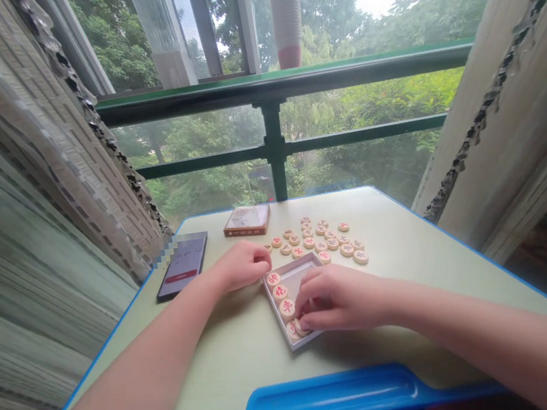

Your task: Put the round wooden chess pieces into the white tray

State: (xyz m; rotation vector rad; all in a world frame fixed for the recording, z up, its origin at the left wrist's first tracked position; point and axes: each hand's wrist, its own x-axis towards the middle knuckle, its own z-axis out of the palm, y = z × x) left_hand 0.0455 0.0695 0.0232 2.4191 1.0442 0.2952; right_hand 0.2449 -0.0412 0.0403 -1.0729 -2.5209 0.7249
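A shallow white box [306, 261] lies at an angle on the table, with several round xiangqi pieces [279, 291] marked in red lined up along its left side. My left hand [247, 263] is closed, its curled fingers at the box's far left corner. Over the near part of the box, my right hand [338, 296] pinches a xiangqi piece [299, 326] low inside it, beside another piece in the near left corner. My right fingers cover part of the box floor. Beyond the box, several loose pieces [332, 244] are spread out, some stacked or leaning.
A phone [184, 270] lies on the left of the table. A flat box lid [247, 220] with a brown edge sits at the back. The pale table [225, 373] has a blue rim and a front tray groove [331, 396]. Curtains [470, 132] and a green railing [274, 144] stand beyond.
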